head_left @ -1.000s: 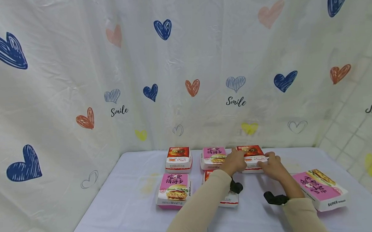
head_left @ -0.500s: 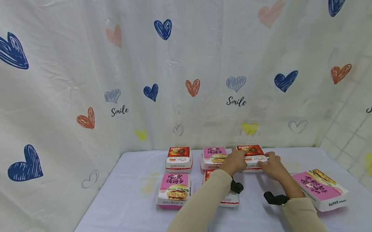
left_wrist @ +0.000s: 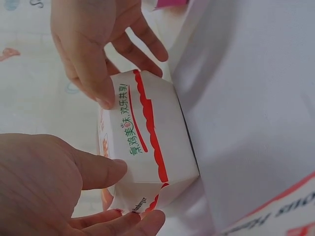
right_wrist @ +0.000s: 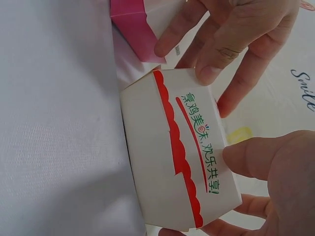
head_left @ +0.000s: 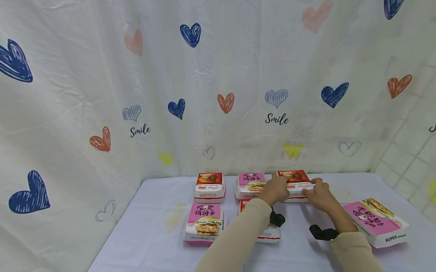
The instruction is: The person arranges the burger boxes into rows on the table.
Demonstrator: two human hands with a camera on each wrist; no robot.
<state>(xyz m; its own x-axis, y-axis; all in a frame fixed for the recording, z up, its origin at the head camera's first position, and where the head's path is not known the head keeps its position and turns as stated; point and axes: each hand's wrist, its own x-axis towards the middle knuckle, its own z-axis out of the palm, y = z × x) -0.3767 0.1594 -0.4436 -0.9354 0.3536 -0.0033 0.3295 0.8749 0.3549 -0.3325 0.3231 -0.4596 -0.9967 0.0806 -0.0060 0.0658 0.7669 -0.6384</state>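
Both hands are on a closed red-and-white burger box point(head_left: 300, 187) standing on the table at the back, right of the middle. My left hand point(head_left: 275, 190) grips its left side, thumb on the upper front edge and fingers down the side. My right hand point(head_left: 322, 196) grips the right side in the same way. The left wrist view has the white front of the burger box point(left_wrist: 152, 132) between my left hand point(left_wrist: 39, 187) and right hand point(left_wrist: 93, 44). In the right wrist view, a red scalloped strip and green lettering show on the burger box point(right_wrist: 172, 147).
A pink burger box point(head_left: 249, 183) stands close left of the gripped one, with a red one point(head_left: 210, 188) further left. Nearer are another pink box point(head_left: 204, 222) and a red-and-white box point(head_left: 268, 233) partly behind the left arm. A larger pink box point(head_left: 376, 222) lies at right.
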